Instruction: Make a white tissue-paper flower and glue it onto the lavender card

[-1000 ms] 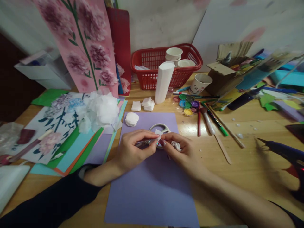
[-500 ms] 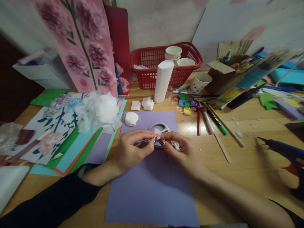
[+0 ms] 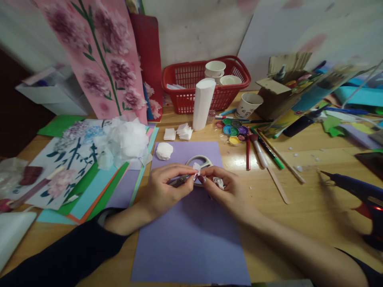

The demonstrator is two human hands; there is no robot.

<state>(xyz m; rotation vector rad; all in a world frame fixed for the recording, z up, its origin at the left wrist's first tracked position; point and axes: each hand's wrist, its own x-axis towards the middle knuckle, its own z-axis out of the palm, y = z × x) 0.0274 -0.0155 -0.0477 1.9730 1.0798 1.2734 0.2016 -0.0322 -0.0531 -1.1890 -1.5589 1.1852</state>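
Note:
Over a purple sheet (image 3: pixel 191 239), my left hand (image 3: pixel 170 185) and my right hand (image 3: pixel 223 187) meet fingertip to fingertip. Both pinch a small white paper piece (image 3: pixel 196 166) between thumbs and forefingers. Crumpled white paper (image 3: pixel 219 183) shows by the curled fingers of my right hand. Behind the fingers is the pale handle loop of a pair of scissors (image 3: pixel 203 159); the rest of it is mostly hidden by my hands. A round white paper ball (image 3: pixel 164 151) lies on the sheet, with small white paper squares (image 3: pixel 184 131) just beyond.
A red basket (image 3: pixel 182 99) with paper cups stands at the back, near a white paper roll (image 3: pixel 203 104). Paints (image 3: pixel 234 130), brushes and pens lie right of the sheet. A glue gun (image 3: pixel 356 191) is at far right, a white tissue heap (image 3: pixel 127 139) at left.
The fingertips have shifted slightly on the small white paper, which stays pinched between both hands. The camera view has moved a little; the objects on the table look unmoved.

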